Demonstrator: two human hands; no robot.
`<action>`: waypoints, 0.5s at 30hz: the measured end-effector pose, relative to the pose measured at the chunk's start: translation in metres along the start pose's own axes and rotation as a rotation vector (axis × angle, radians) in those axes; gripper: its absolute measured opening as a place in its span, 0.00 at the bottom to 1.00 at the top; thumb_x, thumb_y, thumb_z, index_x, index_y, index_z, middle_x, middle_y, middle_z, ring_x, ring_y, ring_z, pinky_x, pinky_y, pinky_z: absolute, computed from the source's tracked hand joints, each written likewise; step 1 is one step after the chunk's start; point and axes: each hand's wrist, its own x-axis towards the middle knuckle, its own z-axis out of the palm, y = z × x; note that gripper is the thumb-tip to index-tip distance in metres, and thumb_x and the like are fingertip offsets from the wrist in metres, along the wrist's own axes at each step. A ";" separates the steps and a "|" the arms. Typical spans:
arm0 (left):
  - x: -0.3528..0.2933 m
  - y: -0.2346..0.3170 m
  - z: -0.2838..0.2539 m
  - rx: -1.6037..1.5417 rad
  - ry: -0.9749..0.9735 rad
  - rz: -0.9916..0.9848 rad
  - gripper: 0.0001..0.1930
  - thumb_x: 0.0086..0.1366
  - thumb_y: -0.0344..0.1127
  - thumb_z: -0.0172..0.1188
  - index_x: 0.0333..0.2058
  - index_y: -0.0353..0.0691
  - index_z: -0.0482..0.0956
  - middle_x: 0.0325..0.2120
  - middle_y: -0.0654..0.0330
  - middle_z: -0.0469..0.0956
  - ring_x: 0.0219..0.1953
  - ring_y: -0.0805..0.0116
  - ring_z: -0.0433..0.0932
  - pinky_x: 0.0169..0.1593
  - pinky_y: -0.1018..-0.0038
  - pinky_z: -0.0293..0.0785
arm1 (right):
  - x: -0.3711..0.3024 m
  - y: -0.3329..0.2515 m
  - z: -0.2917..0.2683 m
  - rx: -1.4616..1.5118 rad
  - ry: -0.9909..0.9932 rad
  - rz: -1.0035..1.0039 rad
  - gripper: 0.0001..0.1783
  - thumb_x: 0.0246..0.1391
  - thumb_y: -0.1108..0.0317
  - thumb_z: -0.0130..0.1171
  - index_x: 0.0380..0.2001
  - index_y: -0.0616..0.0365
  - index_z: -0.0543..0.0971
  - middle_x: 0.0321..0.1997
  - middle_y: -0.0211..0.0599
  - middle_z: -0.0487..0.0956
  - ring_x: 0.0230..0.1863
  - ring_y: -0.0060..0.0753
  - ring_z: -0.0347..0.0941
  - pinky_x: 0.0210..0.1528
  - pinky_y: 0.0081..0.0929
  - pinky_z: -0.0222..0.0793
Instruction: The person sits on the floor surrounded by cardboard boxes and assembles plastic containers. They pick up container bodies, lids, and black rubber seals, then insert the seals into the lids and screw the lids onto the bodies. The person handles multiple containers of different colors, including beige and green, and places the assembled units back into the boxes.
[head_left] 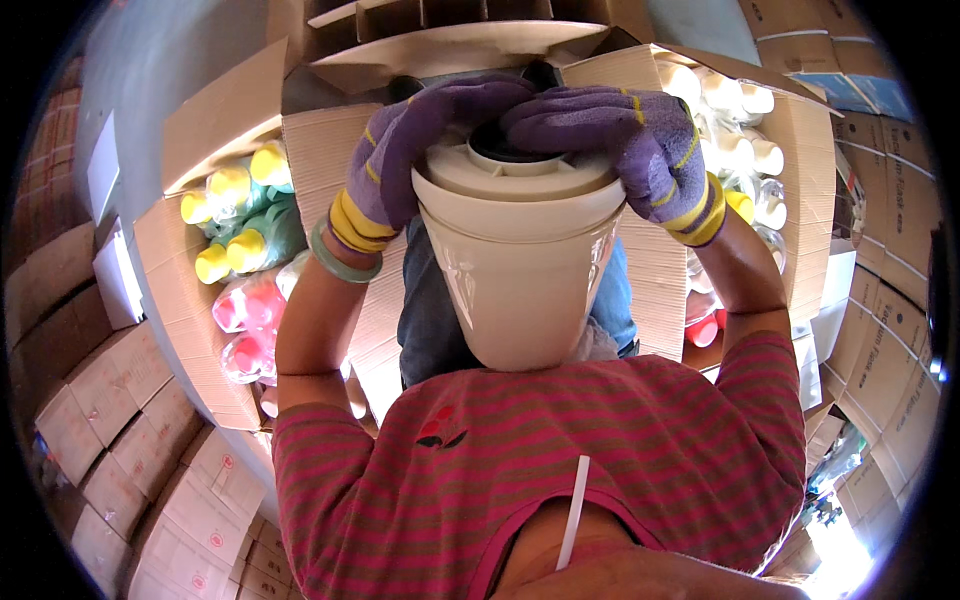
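Cardboard left carton point(165, 270): holds yellow-capped and pink bottles point(250, 245).
Left hand point(405, 140): gloved, fingers curved over the lid's far side.
White container point(520, 275): before the torso, between both arms.
Lid point(448, 172): on, apparently seated; whether fastening is left, I cannot tell.
Right hand point(632, 130): gloved, fingers nearly straight across the lid's top.
Right carton point(812, 170): bottles inside.

Place: storeroom or packing area, by what I see | left of the gloved fingers point(560, 118): open carton point(172, 285) of capped bottles point(245, 250), box stacks point(190, 505) farther out | right of them: second open carton point(815, 185), white-capped bottles point(735, 152) inside, strapped boxes point(880, 350) farther out | beyond them: partitioned carton point(450, 46)
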 end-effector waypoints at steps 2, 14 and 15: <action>0.003 0.000 -0.005 -0.081 -0.047 -0.026 0.24 0.75 0.41 0.37 0.54 0.29 0.75 0.52 0.47 0.77 0.55 0.58 0.77 0.60 0.66 0.70 | 0.005 0.001 -0.001 -0.026 -0.016 -0.038 0.20 0.66 0.57 0.47 0.47 0.59 0.82 0.48 0.44 0.82 0.51 0.46 0.78 0.55 0.37 0.73; -0.003 0.017 0.012 -0.257 0.216 -0.372 0.28 0.76 0.50 0.39 0.51 0.31 0.79 0.45 0.49 0.82 0.49 0.62 0.80 0.55 0.72 0.72 | -0.015 0.047 -0.018 0.034 0.031 0.021 0.26 0.64 0.48 0.49 0.41 0.62 0.82 0.44 0.45 0.83 0.44 0.43 0.81 0.49 0.33 0.75; -0.003 0.013 0.009 -0.274 0.184 -0.345 0.28 0.76 0.50 0.39 0.52 0.31 0.79 0.46 0.49 0.82 0.49 0.62 0.80 0.55 0.72 0.71 | -0.016 0.043 -0.018 0.000 0.026 -0.002 0.26 0.65 0.49 0.49 0.41 0.62 0.82 0.45 0.46 0.83 0.45 0.44 0.81 0.49 0.34 0.74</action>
